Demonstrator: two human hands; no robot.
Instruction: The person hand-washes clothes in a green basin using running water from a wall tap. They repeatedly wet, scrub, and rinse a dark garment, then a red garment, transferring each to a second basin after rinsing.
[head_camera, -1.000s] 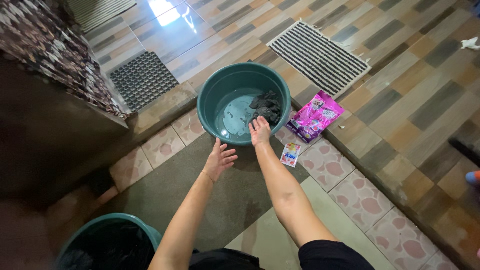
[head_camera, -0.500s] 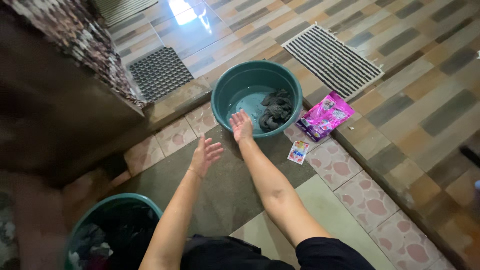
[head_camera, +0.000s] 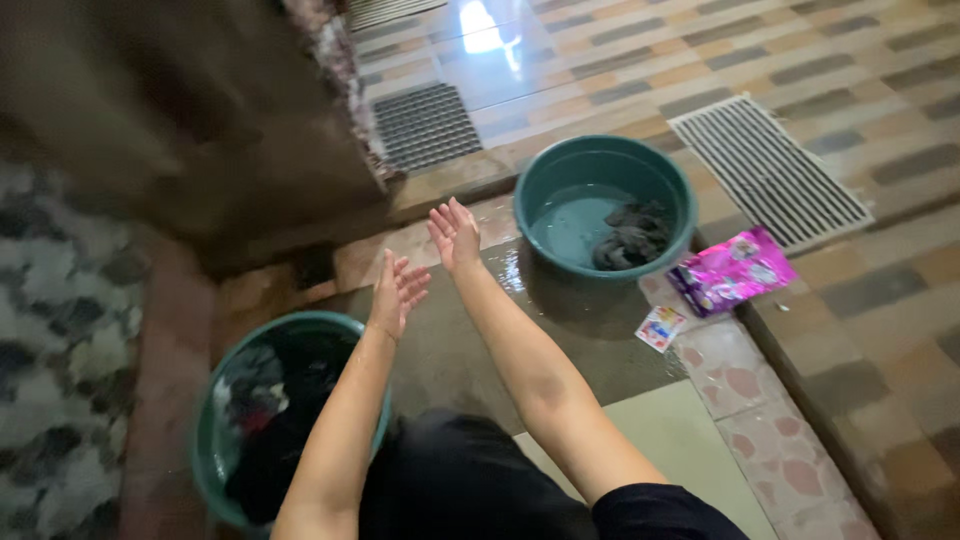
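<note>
**A:** so what's in the round teal basin (head_camera: 532, 175)? looks like shallow water and a dark lump.

**B:** yeah, a wad of dark wet cloth (head_camera: 632, 236) sitting against the right side of it, partly in the water. The basin sits on a wet grey floor slab (head_camera: 470, 350), right at the edge of a tiled step.

**A:** and the hands?

**B:** both empty. The right hand (head_camera: 455, 235) is up in the air with its grip open, fingers together and pointing away, just left of the basin rim but not touching it. The left hand (head_camera: 397, 292) is lower and further left, grip open too, fingers loosely spread, holding nothing.

**A:** so the cloth isn't in anyone's grip.

**B:** nope, it's lying in the basin well to the right of both hands, with the near rim between it and the right hand.

**A:** other stuff around?

**B:** a second teal tub (head_camera: 205, 440) at lower left, stuffed with dark clothes; the left forearm crosses over its rim. A pink packet (head_camera: 730, 272) lies just right of the basin, and a small white sachet (head_camera: 660, 327) lies a bit nearer. Beyond the basin there's a white slatted drain grate (head_camera: 770, 170) and a dark rubber mat (head_camera: 425, 125) on the striped tiles. A brown wall (head_camera: 150, 100) fills the upper left.
</note>
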